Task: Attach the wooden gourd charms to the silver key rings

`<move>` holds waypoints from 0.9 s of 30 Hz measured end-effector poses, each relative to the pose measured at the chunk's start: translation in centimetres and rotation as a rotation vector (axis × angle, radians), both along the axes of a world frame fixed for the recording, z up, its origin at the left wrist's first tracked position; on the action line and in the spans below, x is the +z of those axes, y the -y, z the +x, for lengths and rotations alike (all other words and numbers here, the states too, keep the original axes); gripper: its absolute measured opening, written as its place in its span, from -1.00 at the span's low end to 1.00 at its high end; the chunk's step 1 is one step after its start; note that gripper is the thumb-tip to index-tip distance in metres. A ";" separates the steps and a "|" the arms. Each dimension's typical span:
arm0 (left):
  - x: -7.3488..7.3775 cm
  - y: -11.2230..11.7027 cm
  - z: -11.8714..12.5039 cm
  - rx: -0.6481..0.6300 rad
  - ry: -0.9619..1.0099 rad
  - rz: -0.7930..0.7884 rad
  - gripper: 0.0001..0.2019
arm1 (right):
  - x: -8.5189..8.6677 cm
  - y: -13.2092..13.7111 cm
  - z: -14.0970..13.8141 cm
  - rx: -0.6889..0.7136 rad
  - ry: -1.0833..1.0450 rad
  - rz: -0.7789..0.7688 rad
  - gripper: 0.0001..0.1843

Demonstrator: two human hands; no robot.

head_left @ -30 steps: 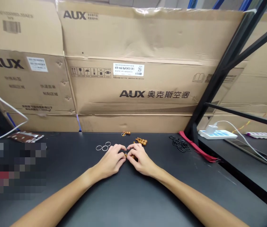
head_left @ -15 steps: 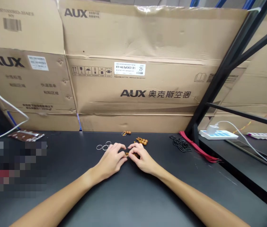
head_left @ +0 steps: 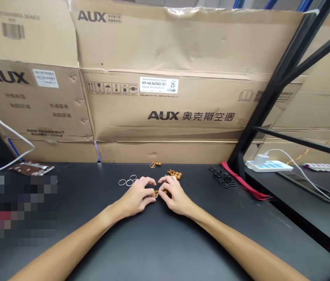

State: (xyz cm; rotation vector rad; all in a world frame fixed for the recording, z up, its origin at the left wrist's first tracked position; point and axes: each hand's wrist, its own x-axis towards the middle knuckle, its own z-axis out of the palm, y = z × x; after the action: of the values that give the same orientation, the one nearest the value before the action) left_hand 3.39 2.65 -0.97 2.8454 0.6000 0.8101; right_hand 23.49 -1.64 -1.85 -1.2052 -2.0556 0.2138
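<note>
My left hand and my right hand rest together on the black table, fingertips pinched around a small brown wooden bead piece held between them. Just beyond my right hand lies a little heap of brown wooden beads. Three metal key rings lie by my left fingers. Another bead piece with a ring sits farther back near the boxes.
Large AUX cardboard boxes wall off the back of the table. A pile of black rings and a red strap lie at the right by a black rack post. A power strip is farther right. A foil packet lies at the left.
Both hands stay at the same spot; only the fingers shift slightly around the small bead piece.
</note>
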 end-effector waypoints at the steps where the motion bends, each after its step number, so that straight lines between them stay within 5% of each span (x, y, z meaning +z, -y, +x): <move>1: 0.1 0.2 0.0 0.013 -0.002 -0.006 -0.87 | 0.0 0.1 0.0 0.010 -0.014 -0.011 -0.84; 27: 0.3 1.3 1.1 0.087 -0.203 0.376 -0.84 | 0.1 0.8 -1.2 -0.070 0.111 0.124 -0.87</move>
State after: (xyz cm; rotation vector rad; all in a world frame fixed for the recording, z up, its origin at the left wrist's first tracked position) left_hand 4.50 1.35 -0.65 3.2952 0.6621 0.7180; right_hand 22.31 -2.45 -1.74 -1.2339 -2.0841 -0.0137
